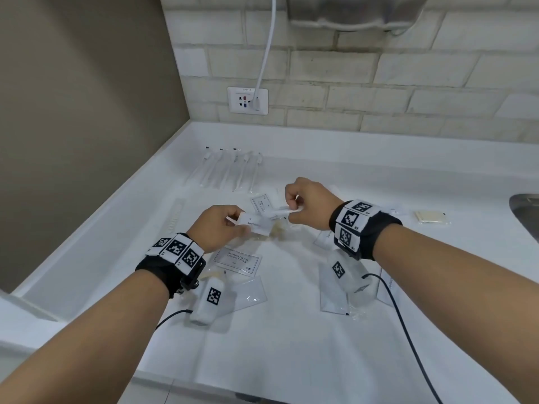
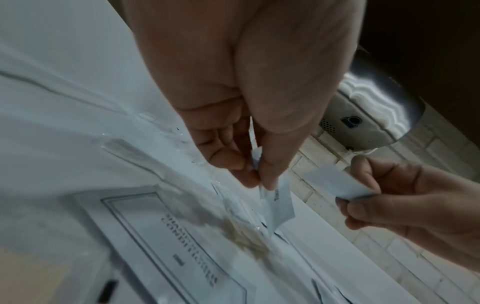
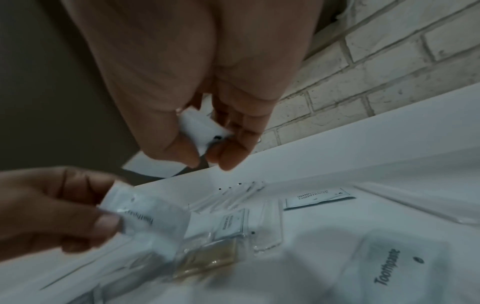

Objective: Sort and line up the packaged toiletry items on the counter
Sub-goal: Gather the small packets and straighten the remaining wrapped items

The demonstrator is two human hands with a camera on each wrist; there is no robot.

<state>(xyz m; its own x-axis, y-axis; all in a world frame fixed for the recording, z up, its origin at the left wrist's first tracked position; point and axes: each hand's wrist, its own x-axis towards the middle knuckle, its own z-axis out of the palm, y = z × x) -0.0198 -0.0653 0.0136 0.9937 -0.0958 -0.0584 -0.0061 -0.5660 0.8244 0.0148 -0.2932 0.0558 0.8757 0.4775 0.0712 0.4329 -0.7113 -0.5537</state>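
Observation:
My left hand (image 1: pixel 236 223) pinches a white toothpaste sachet (image 1: pixel 254 226) by its end, just above the white counter (image 1: pixel 291 345). In the left wrist view the left hand (image 2: pixel 255 174) has thumb and fingers closed on that sachet (image 2: pixel 279 202). My right hand (image 1: pixel 294 207) pinches a second small white sachet (image 1: pixel 283 212) close beside it; the right wrist view shows the right hand (image 3: pixel 205 160) with that sachet (image 3: pixel 201 128) between thumb and fingers. Several wrapped toothbrushes (image 1: pixel 230 170) lie in a row at the back. A shampoo sachet (image 1: pixel 236 260) lies below my hands.
More sachets lie scattered on the counter, among them a toothpaste one (image 3: pixel 387 267) and another shampoo one (image 1: pixel 262 203). A beige soap pack (image 1: pixel 431 217) lies near the steel sink (image 1: pixel 525 217) at the right. A wall outlet (image 1: pixel 248 100) and a hand dryer (image 1: pixel 355 13) are behind.

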